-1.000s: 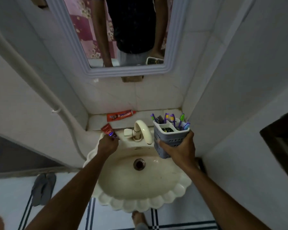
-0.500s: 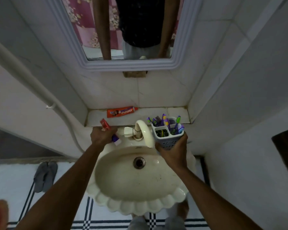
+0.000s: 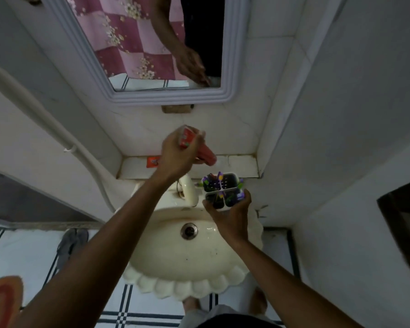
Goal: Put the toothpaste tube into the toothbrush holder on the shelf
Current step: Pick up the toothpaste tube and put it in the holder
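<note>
I have the red tube [image 3: 200, 151] in my left hand [image 3: 178, 155], fingers clenched around its middle, raised in front of the wall tiles above the shelf [image 3: 237, 165]. It is blurred; one end sticks out above my fingers, the other slants down to the right. The holder [image 3: 224, 191] is below and to the right of it, well apart, gripped from the near side in my right hand [image 3: 230, 216] over the far right edge of the sink [image 3: 187, 263], just near of the shelf. It has four compartments; toothbrushes [image 3: 213, 182] stand in some, the far right one looks bare. A second red tube [image 3: 152, 161] lies on the shelf's left part, partly behind my left hand. The tap [image 3: 188, 191] stands just left of the holder. The mirror [image 3: 152, 43] hangs above.
</note>
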The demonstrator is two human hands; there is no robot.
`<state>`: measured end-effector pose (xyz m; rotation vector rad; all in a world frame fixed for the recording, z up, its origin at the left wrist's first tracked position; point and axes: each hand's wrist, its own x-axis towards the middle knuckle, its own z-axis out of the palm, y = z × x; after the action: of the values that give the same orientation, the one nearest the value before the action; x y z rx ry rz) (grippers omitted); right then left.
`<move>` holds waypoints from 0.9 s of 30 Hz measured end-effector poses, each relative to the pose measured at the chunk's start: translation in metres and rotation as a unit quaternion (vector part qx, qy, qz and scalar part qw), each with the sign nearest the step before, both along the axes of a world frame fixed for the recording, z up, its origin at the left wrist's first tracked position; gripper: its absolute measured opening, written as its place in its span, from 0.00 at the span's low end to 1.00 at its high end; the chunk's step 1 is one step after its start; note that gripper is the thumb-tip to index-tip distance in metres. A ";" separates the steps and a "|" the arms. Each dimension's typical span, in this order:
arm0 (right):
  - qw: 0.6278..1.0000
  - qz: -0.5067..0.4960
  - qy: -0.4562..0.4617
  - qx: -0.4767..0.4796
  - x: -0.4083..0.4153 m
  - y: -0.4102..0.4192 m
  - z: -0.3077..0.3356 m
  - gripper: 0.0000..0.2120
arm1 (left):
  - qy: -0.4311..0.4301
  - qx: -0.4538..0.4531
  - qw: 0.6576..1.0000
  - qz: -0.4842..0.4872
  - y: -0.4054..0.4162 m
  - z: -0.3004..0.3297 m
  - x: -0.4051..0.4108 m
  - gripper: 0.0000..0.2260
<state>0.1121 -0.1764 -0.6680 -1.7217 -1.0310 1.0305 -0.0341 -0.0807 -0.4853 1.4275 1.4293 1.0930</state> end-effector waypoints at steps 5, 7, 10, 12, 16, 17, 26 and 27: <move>0.999 0.016 -0.026 -0.023 0.006 -0.001 0.003 0.67 | 0.095 -0.022 0.993 -0.069 0.010 -0.032 0.046 0.12; 0.998 0.035 -0.048 -0.029 0.009 -0.001 0.005 0.69 | 0.136 -0.021 0.987 -0.078 0.013 -0.040 0.053 0.13; 0.996 0.050 -0.068 -0.035 0.014 -0.003 0.006 0.70 | 0.180 -0.008 0.980 -0.086 0.015 -0.048 0.057 0.13; 0.996 0.044 -0.075 -0.032 0.015 -0.003 0.009 0.69 | 0.186 0.006 0.979 -0.085 0.014 -0.049 0.053 0.12; 0.996 0.016 -0.083 -0.022 0.014 -0.002 0.010 0.66 | 0.143 0.005 0.988 -0.056 0.015 -0.048 0.030 0.12; 0.996 0.011 -0.084 -0.018 0.015 -0.002 0.010 0.66 | 0.131 0.006 0.991 -0.041 0.016 -0.049 0.021 0.11; 0.996 -0.041 -0.084 0.002 0.010 0.001 0.021 0.59 | 0.096 -0.064 0.987 0.115 0.017 -0.100 -0.091 0.10; 0.996 -0.044 -0.082 0.003 0.008 0.002 0.021 0.59 | 0.113 -0.068 0.984 0.117 0.019 -0.110 -0.101 0.10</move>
<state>0.1205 -0.1740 -0.6469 -1.8548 -1.0490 0.8395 -0.1354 -0.0621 -0.5952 1.3430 1.8365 0.9742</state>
